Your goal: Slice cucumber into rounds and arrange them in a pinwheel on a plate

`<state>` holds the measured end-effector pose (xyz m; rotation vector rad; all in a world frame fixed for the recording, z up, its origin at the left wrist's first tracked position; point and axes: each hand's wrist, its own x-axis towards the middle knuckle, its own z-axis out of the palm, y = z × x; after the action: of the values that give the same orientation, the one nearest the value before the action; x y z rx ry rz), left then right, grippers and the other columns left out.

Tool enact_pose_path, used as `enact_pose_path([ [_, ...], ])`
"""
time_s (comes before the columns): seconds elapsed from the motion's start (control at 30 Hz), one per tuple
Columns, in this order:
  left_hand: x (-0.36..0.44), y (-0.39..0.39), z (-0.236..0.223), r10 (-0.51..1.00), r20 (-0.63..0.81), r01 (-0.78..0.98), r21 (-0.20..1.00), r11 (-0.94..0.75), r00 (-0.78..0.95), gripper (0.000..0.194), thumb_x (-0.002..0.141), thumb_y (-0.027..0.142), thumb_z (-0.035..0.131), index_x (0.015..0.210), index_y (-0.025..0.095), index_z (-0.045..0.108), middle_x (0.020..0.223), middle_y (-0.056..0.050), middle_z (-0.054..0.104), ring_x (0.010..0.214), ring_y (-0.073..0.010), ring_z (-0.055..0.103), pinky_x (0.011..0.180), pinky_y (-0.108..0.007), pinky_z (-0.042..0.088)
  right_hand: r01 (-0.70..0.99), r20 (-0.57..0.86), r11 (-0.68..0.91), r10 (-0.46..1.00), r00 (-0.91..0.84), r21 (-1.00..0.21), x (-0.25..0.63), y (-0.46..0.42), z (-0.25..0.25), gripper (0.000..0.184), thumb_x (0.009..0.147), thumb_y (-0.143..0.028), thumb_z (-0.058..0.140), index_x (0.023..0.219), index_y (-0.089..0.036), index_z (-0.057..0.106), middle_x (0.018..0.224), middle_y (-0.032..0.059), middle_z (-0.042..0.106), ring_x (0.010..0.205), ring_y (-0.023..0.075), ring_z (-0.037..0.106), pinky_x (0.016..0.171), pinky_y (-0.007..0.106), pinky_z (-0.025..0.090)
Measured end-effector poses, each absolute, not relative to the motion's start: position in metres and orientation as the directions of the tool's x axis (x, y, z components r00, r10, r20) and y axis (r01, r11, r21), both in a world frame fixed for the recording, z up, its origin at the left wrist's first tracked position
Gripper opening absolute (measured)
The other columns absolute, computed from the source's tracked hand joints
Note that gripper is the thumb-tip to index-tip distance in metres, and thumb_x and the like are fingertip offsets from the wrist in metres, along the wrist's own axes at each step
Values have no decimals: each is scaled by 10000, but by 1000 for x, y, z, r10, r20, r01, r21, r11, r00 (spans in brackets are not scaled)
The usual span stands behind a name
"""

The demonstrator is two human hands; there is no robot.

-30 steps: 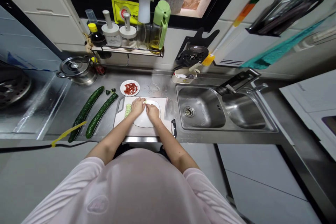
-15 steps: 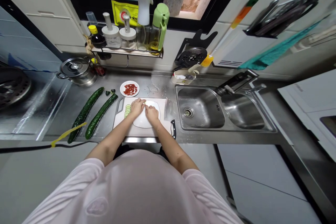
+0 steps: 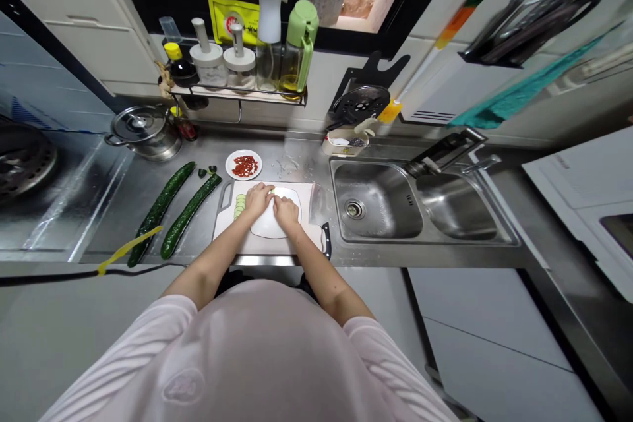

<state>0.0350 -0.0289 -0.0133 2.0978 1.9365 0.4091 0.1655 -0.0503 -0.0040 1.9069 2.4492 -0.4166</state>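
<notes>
Both of my hands are over a white plate (image 3: pixel 268 227) on a pale cutting board (image 3: pixel 232 224). My left hand (image 3: pixel 258 200) is closed in a pinch near the plate's far edge, with a bit of pale green cucumber slice (image 3: pixel 271 192) at its fingertips. Close beside it, my right hand (image 3: pixel 286 212) has its fingers drawn together at the same small piece, most of which they hide. A row of cucumber slices (image 3: pixel 240 205) lies overlapping on the board, left of my left hand. By the board's right edge rests a knife with a black handle (image 3: pixel 326 240).
Two whole-looking cucumbers (image 3: pixel 163 204) lie to the left, near small cut ends (image 3: pixel 202 173). A small plate (image 3: pixel 230 166) of chopped red pieces stands behind the board. A lidded pot (image 3: pixel 144 135) is at back left, a double sink (image 3: pixel 380 237) on the right.
The view has tipped very slightly, shifting the counter a little upward. My hands stay together over the plate, with only slight movement of the fingers.
</notes>
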Motion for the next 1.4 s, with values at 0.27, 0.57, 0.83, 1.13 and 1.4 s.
enact_pose_path([
  [0.27, 35, -28, -12, 996, 25, 928, 362, -87, 84, 348, 917, 349, 461, 1216, 262, 618, 1080, -102, 601, 1033, -252, 541, 884, -345, 397, 949, -175, 217, 950, -260, -228, 166, -48, -4, 323, 977, -280, 353, 1232, -237, 546, 1063, 90, 635, 973, 214, 577, 789, 298, 433],
  [0.57, 35, -29, -7, 997, 1, 930, 360, -77, 82, 352, 918, 345, 454, 1223, 261, 609, 1093, -107, 598, 1040, -254, 541, 893, -344, 396, 936, -178, 211, 947, -267, -281, 176, -46, -4, 359, 1006, -304, 290, 1260, -256, 538, 1075, 72, 639, 950, 177, 586, 790, 257, 409],
  [0.83, 35, -29, -9, 996, 16, 932, 352, -85, 85, 350, 921, 351, 451, 1221, 260, 607, 1089, -107, 592, 1041, -258, 538, 889, -348, 394, 938, -208, 253, 930, -303, -235, 174, -45, -5, 345, 997, -286, 329, 1276, -245, 527, 1078, 91, 618, 966, 191, 573, 794, 273, 423],
  [1.13, 35, -30, -9, 996, 16, 933, 349, -87, 87, 346, 923, 352, 449, 1220, 267, 604, 1103, -107, 591, 1045, -257, 536, 895, -353, 391, 944, -189, 258, 936, -297, -205, 169, -45, -8, 326, 991, -254, 329, 1252, -236, 524, 1067, 100, 617, 970, 208, 564, 790, 295, 439],
  [1.4, 36, -29, -11, 996, 23, 932, 350, -89, 86, 348, 917, 336, 460, 1233, 267, 590, 1111, -114, 593, 1077, -266, 527, 904, -361, 391, 951, -195, 235, 942, -274, -200, 168, -45, -4, 340, 1002, -274, 295, 1263, -248, 511, 1062, 94, 626, 962, 200, 579, 793, 286, 432],
])
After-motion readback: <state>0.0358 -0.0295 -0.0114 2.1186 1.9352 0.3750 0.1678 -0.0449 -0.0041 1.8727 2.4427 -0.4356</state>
